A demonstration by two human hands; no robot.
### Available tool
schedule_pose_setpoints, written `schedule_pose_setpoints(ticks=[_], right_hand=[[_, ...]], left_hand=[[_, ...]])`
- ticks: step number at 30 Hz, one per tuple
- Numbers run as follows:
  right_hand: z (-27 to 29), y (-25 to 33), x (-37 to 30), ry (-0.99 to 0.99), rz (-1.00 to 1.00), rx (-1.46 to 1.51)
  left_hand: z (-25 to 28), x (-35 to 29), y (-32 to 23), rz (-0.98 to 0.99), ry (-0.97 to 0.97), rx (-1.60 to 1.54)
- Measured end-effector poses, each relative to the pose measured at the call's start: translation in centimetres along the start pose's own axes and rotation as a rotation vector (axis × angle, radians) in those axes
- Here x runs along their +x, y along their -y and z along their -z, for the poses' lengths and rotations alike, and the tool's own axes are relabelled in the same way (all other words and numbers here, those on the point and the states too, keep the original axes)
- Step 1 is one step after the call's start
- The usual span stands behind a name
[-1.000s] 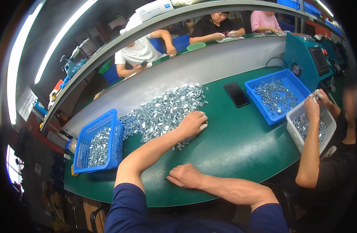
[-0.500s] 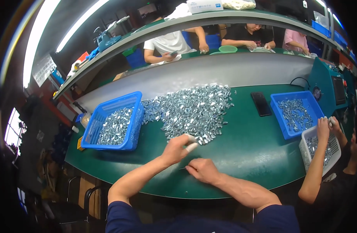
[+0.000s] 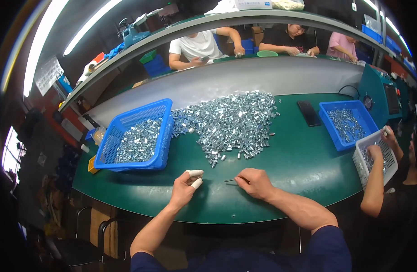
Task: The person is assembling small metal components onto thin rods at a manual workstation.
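My left hand (image 3: 185, 190), with pale finger cots on thumb and forefinger, is held over the near part of the green table (image 3: 308, 170). Its fingers are curled toward each other; whatever sits between the tips is too small to make out. To its right, my right hand (image 3: 256, 182) pinches a thin metal rod (image 3: 229, 180) that points left toward the other hand. Beyond both hands spreads a heap of small shiny metal pieces (image 3: 235, 122). A blue perforated basket (image 3: 165, 147) at the left holds more of these pieces.
A black phone (image 3: 308, 113) lies right of the heap, beside a blue tray (image 3: 339, 144) of metal pieces. At the right edge, a co-worker's hands (image 3: 376, 152) are at a white basket (image 3: 361, 168). A teal machine (image 3: 376, 93) stands behind. Several people sit beyond the metal partition (image 3: 303, 78).
My left hand has drawn back from the heap's near edge, toward me and leftward. My right hand has shifted a little up and right; its rod shows more. The co-worker's hand has dipped into the white basket.
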State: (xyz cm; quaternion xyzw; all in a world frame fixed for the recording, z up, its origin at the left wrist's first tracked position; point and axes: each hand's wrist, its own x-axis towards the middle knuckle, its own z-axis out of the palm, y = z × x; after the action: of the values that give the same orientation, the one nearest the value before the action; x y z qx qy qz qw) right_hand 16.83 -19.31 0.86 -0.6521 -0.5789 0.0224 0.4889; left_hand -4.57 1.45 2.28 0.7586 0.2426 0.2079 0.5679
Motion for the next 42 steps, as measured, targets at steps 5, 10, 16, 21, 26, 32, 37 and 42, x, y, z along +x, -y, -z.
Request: schedule_pose_setpoints(ticks=[5, 10, 16, 21, 26, 32, 37, 42], right_hand=[[-1.2, 0.2, 0.1, -0.076, -0.060, 0.004], [-0.9, 1.6, 1.1, -0.075, -0.288, 0.174], [-3.2, 3.0, 5.2, 0.059, -0.210, 0.160], [-3.7, 3.0, 6.0, 0.175, -0.123, 0.022], [-2.9, 3.1, 5.6, 0.244, -0.027, -0.088], [-2.8, 2.8, 2.9, 0.239, -0.032, -0.038], [-2.6, 3.6, 2.8, 0.239, 0.071, -0.173], [-3.0, 1.8, 1.8, 0.135, -0.068, 0.041]], left_hand=[[0.9, 0.8, 0.6, 0.030, 0.056, -0.194], [1.7, 1.2, -1.1, -0.108, 0.135, 0.154], [1.5, 1.9, 1.1, -0.314, 0.170, 0.378], [0.8, 2.6, 0.4, -0.501, 0.208, 0.430], [0.3, 2.4, 0.8, -0.473, 0.232, 0.357], [-0.6, 1.3, 1.0, -0.512, 0.264, 0.418], [-0.2, 1.9, 0.0, -0.580, 0.244, 0.494], [0.1, 2.7, 0.4, -0.437, 0.259, 0.309]])
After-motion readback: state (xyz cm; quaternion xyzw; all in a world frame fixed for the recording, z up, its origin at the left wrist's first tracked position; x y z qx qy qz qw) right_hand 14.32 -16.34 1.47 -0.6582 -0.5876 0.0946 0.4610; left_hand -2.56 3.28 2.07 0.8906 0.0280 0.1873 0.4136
